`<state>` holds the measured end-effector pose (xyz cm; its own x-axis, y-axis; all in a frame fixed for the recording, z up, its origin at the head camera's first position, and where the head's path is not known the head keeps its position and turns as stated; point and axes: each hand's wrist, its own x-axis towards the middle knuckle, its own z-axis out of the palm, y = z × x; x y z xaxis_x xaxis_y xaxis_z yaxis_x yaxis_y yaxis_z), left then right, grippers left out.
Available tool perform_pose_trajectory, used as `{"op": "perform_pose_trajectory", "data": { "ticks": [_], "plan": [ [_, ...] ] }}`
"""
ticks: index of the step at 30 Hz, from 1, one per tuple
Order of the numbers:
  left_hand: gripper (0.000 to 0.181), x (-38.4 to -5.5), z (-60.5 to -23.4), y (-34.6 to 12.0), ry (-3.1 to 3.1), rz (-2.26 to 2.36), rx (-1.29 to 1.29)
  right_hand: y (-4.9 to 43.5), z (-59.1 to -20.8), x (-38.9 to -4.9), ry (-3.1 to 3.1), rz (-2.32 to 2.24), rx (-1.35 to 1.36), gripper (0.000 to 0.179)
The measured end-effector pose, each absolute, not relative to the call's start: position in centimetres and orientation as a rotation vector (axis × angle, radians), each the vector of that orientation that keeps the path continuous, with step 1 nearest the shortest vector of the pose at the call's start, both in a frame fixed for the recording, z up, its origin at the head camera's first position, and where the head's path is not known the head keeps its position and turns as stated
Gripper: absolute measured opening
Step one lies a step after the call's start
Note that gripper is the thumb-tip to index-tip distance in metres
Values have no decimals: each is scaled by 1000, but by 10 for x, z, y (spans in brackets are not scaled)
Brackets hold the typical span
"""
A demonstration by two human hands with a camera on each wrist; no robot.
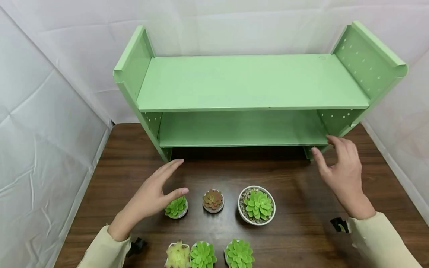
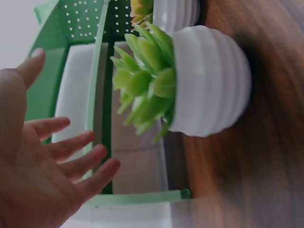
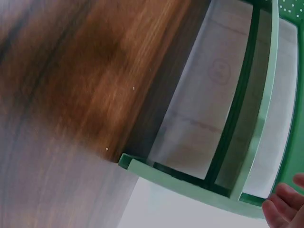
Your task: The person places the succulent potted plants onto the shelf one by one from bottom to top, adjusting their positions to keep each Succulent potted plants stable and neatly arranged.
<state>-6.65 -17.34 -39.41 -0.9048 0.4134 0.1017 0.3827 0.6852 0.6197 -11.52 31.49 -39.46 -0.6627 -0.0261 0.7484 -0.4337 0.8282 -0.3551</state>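
My left hand (image 1: 147,195) hangs in the air with fingers extended and thumb apart, holding nothing. It partly covers a small green succulent (image 1: 175,207) in the head view. The left wrist view shows a succulent's ribbed white pot (image 2: 209,80) beside that hand. Near the right leg of a green two-tier shelf (image 1: 248,83) is my right hand (image 1: 343,175), its fingers loosely bent and nothing between them. In the right wrist view its fingertips (image 3: 280,202) overlap the shelf's side.
A reddish succulent (image 1: 213,200) and a larger white pot with a green rosette (image 1: 258,206) stand mid-table. Along the near edge are a yellowish succulent (image 1: 178,255) and two green ones (image 1: 203,255). White sheeting (image 1: 43,111) encloses the wooden table (image 1: 285,245).
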Motion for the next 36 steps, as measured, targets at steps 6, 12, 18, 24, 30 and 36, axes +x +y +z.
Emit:
{"op": "perform_pose_trajectory", "data": {
  "ticks": [6,12,18,24,30,36],
  "plan": [
    [79,-66,-403,-185,2671,1172,627,323,-391,-127,-2162,813,69,45],
    [86,-68,-411,-192,2544,1320,653,331,-392,-139,-2186,1092,-139,49],
    [92,-73,-417,-195,2455,1425,719,335,-394,-151,-2130,1249,-87,52],
    [98,-74,-425,-197,2377,1530,766,333,-397,-161,-2072,1346,23,47],
    [104,-74,-432,-197,2335,1571,818,333,-398,-171,-1935,1475,99,40],
    [106,-71,-438,-199,2244,1604,834,334,-402,-177,-1743,1681,174,38]
  ]
}}
